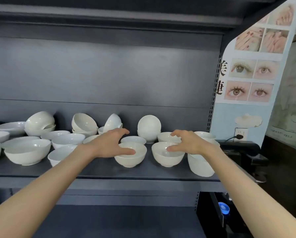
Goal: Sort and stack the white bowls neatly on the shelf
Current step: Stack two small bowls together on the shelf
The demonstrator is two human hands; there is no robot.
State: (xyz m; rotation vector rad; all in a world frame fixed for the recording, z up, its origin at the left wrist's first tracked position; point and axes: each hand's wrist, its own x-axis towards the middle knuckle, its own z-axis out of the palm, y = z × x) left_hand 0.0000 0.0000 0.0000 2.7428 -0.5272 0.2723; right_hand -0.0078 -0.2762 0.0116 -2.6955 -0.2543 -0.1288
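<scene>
Head view: my left hand (107, 143) and right hand (192, 143) both reach forward over the dark grey shelf (99, 171), forearms bare. Both hands are spread, palms down, fingers apart and lightly curved, gripping nothing. The left hand sits at the left rim of the centre-left bowl (131, 160), with the thumb across its mouth; I cannot tell if it touches. The right hand sits at the right rim of the centre-right bowl (167, 160), thumb over the mouth; contact is again unclear. These two bowls stand upright side by side near the shelf's front edge, apart from each other. Just to their right a tilted bowl (201, 167) leans at the front right end, partly under my right wrist. Behind the pair stand a small upright bowl (133, 140) and a second upright bowl (167, 136). Behind the gap between those, a bowl on edge (149, 125) stands atop another. On the left half, a wide bowl (27, 152) sits at the front and shallow dishes (11, 127) sit further back. Three tipped bowls (83, 121) rest in other bowls along the back wall. Sizes are mixed throughout. Right of the shelving hangs a poster (250, 79) with photographs of eyes and nails. Below it, a black plug (239, 136) sits in a wall socket.
</scene>
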